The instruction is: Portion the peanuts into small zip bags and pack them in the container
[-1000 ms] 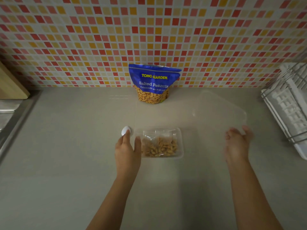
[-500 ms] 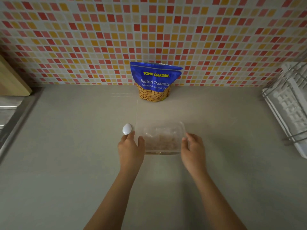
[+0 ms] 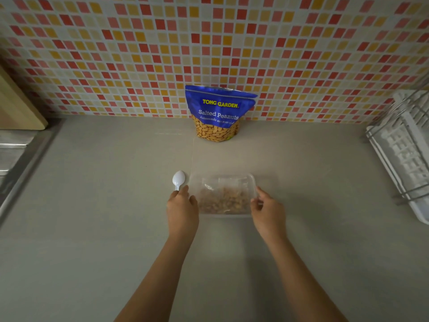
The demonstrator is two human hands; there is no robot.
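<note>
Container (image 3: 232, 175) sits mid-bench, toward the front, on a matte grey-beige bench (image 3: 92, 205) backed by a glossy mosaic wall (image 3: 116, 54) of red, orange, yellow and white squares. A steel sink (image 3: 14, 154) lies at the left edge, a wooden board (image 3: 16, 105) in the back-left corner and a white wire rack (image 3: 404, 154) at the right edge. The container is clear plastic, rectangular and round-cornered, with zip bags (image 3: 222, 198) of peanuts blurred inside. A blue pouch (image 3: 219, 112) stands upright at the back edge. The left hand (image 3: 182, 210) lies straight-fingered over a white spoon (image 3: 179, 178), thumb against the container's left wall. The right hand (image 3: 269, 212) pinches its right rim.
</note>
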